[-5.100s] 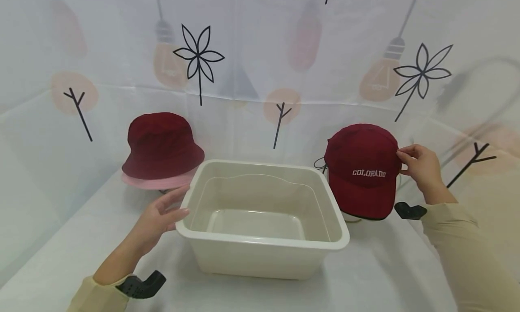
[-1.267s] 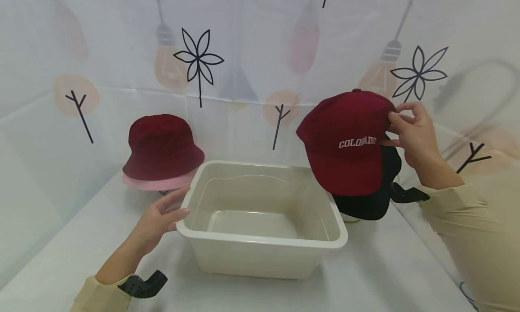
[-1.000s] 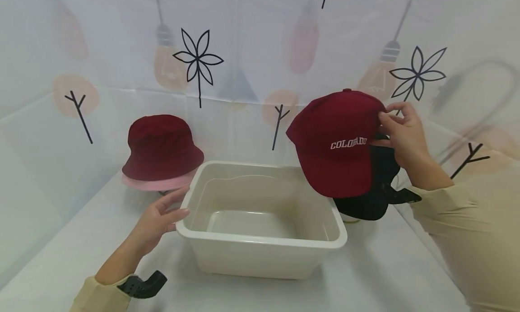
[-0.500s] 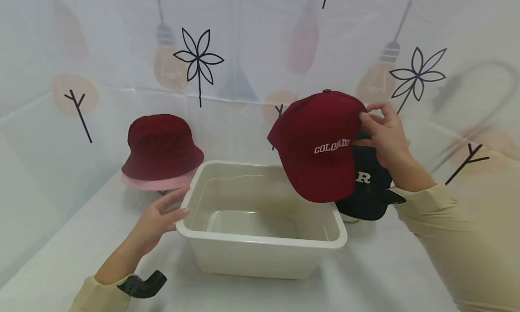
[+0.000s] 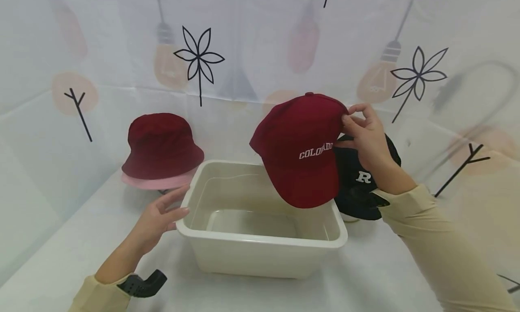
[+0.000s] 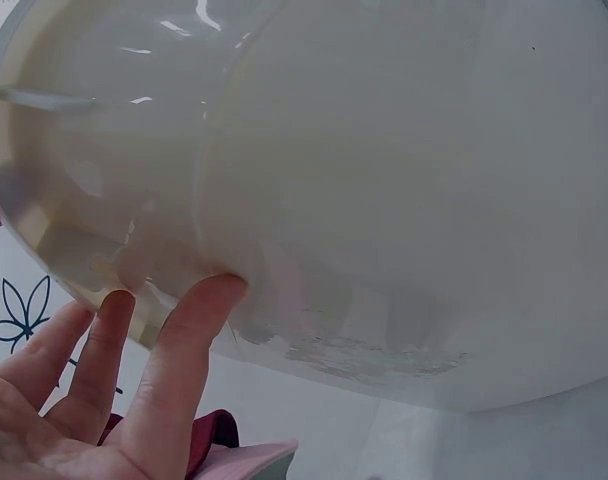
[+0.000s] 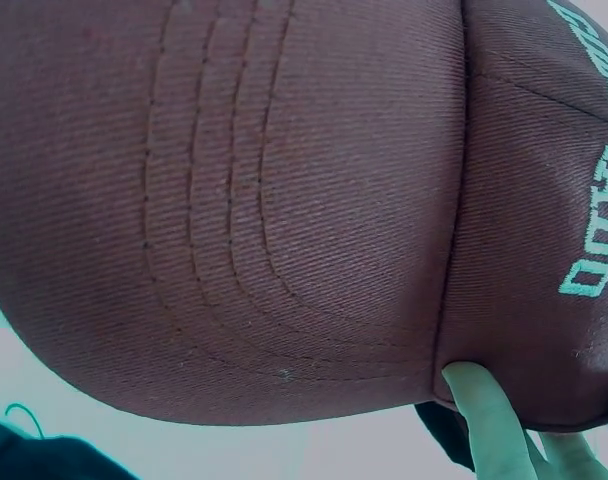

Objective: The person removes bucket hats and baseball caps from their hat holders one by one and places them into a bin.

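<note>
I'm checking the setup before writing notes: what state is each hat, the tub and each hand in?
Tub: upright, open-topped.
Left hand: touching the tub's rim.
Red cap: held up, crown up, brim pointing down.
Right hand: pinching the red cap's edge.
Black cap: brim down, partly hidden.
Maroon bucket hat: brim down, above a pink brim.

Access into the tub (image 5: pixel 260 260) is open over its left half; the red cap (image 5: pixel 300 172) obstructs the rear right.
</note>
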Demonstrator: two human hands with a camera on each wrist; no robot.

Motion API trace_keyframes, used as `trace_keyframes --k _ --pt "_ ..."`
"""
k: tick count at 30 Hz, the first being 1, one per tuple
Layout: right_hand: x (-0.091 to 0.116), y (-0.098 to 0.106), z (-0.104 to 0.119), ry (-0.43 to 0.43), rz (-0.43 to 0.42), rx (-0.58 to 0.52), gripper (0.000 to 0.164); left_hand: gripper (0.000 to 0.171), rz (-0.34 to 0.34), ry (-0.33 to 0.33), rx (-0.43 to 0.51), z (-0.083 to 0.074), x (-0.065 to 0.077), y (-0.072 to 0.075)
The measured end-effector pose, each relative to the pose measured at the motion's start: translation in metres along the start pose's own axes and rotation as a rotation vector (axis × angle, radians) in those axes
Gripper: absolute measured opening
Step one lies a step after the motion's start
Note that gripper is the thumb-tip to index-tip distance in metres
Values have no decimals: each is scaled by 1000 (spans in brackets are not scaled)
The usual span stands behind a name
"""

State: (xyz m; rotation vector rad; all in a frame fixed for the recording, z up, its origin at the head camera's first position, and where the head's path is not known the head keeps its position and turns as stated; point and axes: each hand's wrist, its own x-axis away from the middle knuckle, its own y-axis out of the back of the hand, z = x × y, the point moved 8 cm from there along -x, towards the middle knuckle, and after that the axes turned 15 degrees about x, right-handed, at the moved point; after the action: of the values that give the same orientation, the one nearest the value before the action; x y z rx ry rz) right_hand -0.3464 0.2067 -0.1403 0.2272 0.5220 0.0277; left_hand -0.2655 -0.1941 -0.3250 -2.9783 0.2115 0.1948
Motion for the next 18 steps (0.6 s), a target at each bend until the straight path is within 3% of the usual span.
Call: trace_keyframes --k 18 --pt "8 -40 -9 25 99 -15 10 62 -11 10 0 1 -1 0"
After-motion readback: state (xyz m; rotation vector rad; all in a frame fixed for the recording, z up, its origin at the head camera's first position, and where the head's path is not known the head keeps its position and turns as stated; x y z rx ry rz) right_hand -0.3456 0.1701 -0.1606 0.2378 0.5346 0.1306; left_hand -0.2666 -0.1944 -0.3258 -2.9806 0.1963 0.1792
